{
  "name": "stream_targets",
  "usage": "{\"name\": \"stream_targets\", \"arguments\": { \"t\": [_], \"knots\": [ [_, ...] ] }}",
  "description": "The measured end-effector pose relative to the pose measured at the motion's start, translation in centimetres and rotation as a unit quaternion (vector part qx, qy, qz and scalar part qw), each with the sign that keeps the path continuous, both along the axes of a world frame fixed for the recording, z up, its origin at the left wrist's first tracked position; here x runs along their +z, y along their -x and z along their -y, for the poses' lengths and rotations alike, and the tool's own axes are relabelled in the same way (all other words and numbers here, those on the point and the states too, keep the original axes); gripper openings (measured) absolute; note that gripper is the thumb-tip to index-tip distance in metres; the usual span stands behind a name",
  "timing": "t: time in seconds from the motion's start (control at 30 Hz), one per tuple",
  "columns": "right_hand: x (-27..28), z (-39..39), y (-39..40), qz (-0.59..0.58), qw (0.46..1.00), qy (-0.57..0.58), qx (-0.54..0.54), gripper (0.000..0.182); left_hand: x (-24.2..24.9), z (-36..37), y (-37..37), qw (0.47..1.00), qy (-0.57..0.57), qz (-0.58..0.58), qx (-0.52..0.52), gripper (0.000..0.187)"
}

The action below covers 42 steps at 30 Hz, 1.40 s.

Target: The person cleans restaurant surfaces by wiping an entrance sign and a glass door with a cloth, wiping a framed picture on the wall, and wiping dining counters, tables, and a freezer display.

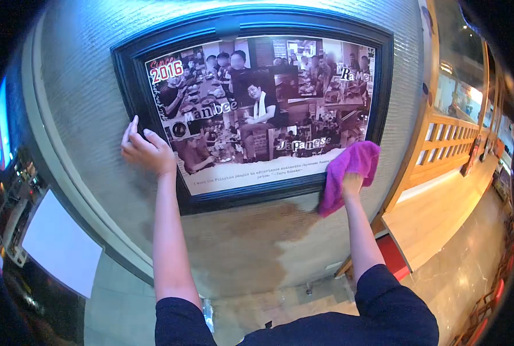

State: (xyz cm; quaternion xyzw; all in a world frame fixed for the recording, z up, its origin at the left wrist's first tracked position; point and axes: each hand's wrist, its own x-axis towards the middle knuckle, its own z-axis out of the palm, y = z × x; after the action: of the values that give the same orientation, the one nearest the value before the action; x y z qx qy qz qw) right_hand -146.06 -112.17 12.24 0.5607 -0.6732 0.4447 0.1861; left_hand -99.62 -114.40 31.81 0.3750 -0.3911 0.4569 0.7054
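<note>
Head view looks down past two dark sleeves (pixel 303 328) and up along both bare forearms to a wall. Nearest the frame's lower right corner, the right hand (pixel 351 183) is mostly hidden under a pink cloth (pixel 349 170); its fingers are closed into the cloth and press it against the bottom edge of the glass, with a loose end hanging down over the dark frame (pixel 251 193). The left hand (pixel 144 151) lies flat on the frame's left side, fingers spread and straight, gripping nothing, seemingly steadying the picture. Behind the glass is a black-and-white photo collage (pixel 263 109) with a line of print along the bottom. Below the frame the textured wall (pixel 251 242) shows a darker patch, possibly damp. Further right stands a wooden railing (pixel 441 150) with a light wooden counter (pixel 436 219) beneath.

By my reading, wiping of the glass is under way at the lower right corner. A following stroke would need even pressure while the left hand braces the frame.
</note>
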Motion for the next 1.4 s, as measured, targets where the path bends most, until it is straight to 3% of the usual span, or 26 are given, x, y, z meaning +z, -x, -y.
{"name": "stream_targets", "arguments": {
  "t": [0.07,0.13,0.17,0.23,0.27,0.33,0.37,0.43,0.5,0.53,0.6,0.7,0.73,0.8,0.87,0.93,1.0,1.07,1.1,1.17,1.2,1.23,1.27,1.4],
  "knots": [
    [0.8,0.1,-1.1,0.043,0.988,0.129,0.068,0.081,-0.1,0.2,0.1,1.000,-0.012,-0.018,0.007,0.029],
    [2.0,2.0,-5.3,0.084,0.986,0.140,0.026,0.069,-0.2,-0.1,0.5,1.000,-0.022,-0.008,0.016,0.031],
    [2.9,2.8,-7.8,0.094,0.982,0.157,0.046,0.075,0.0,-0.8,0.8,0.999,-0.028,0.011,0.023,0.032],
    [7.7,1.2,-13.8,-0.085,0.987,0.140,0.001,0.073,0.2,-2.2,1.5,0.995,-0.042,0.072,0.051,0.038],
    [10.7,-0.5,-17.1,-0.160,0.980,0.117,-0.004,0.073,-0.2,-2.8,1.7,0.978,-0.112,0.120,0.126,0.043],
    [14.1,-0.1,-20.0,-0.169,0.967,0.156,0.105,0.063,-0.7,-2.4,1.5,0.954,-0.181,0.221,0.096,0.049],
    [16.2,0.0,-21.7,-0.196,0.965,0.150,0.089,0.061,-0.7,-2.1,1.4,0.956,-0.176,0.226,0.060,0.050],
    [20.3,2.0,-23.9,-0.225,0.910,0.252,0.239,0.064,-0.6,-1.3,1.3,0.957,-0.170,0.236,-0.015,0.052],
    [25.0,2.6,-26.1,-0.338,0.887,0.251,0.189,0.060,-0.7,-1.0,0.9,0.955,-0.175,0.239,-0.029,0.052],
    [26.5,2.3,-27.2,-0.244,0.885,0.305,0.252,0.053,-0.7,-0.8,0.9,0.954,-0.176,0.242,-0.037,0.052],
    [27.7,1.7,-29.5,-0.167,0.870,0.361,0.291,0.050,-0.8,-1.2,1.1,0.954,-0.163,0.247,-0.054,0.051],
    [24.4,4.4,-31.3,-0.153,0.837,0.266,0.453,0.049,-1.0,0.3,0.1,0.956,-0.086,0.259,-0.103,0.050],
    [21.6,4.2,-31.4,-0.133,0.817,0.246,0.504,0.045,-0.9,0.6,-0.3,0.957,-0.104,0.261,-0.068,0.049],
    [14.9,4.2,-30.4,-0.204,0.835,0.259,0.441,0.039,-1.0,0.9,-0.7,0.955,-0.140,0.262,0.000,0.050],
    [11.8,4.7,-27.3,-0.160,0.846,0.179,0.477,0.039,-0.7,0.5,-0.4,0.955,-0.131,0.257,-0.063,0.051],
    [11.9,3.5,-22.1,-0.181,0.874,0.162,0.420,0.046,-0.6,-0.8,0.5,0.957,-0.133,0.245,-0.079,0.053],
    [15.1,0.8,-16.3,-0.185,0.923,0.011,0.338,0.049,-0.5,-1.1,0.8,0.957,-0.139,0.243,-0.077,0.053],
    [16.7,0.5,-11.2,-0.199,0.927,0.137,0.285,0.052,-0.6,-1.2,0.8,0.956,-0.142,0.244,-0.074,0.053],
    [17.8,0.0,-8.9,-0.217,0.934,0.140,0.245,0.054,-0.6,-1.2,0.8,0.956,-0.150,0.244,-0.070,0.053],
    [19.4,-1.2,-5.3,-0.135,0.961,0.202,0.134,0.055,-0.6,-1.1,0.9,0.957,-0.144,0.244,-0.069,0.052],
    [20.0,-0.6,-2.8,-0.101,0.950,0.260,0.138,0.059,-0.6,-1.1,1.0,0.957,-0.141,0.242,-0.068,0.052],
    [19.5,0.8,0.1,-0.175,0.955,0.236,-0.045,0.063,-0.6,-1.2,1.0,0.956,-0.143,0.247,-0.065,0.052],
    [20.5,0.3,0.4,-0.215,0.929,0.281,-0.111,0.063,-0.6,-1.1,1.1,0.957,-0.145,0.244,-0.055,0.052],
    [21.5,4.1,-4.4,-0.057,0.946,0.302,-0.106,0.058,-0.7,-0.9,1.5,0.957,-0.157,0.240,-0.036,0.052]
  ]
}}
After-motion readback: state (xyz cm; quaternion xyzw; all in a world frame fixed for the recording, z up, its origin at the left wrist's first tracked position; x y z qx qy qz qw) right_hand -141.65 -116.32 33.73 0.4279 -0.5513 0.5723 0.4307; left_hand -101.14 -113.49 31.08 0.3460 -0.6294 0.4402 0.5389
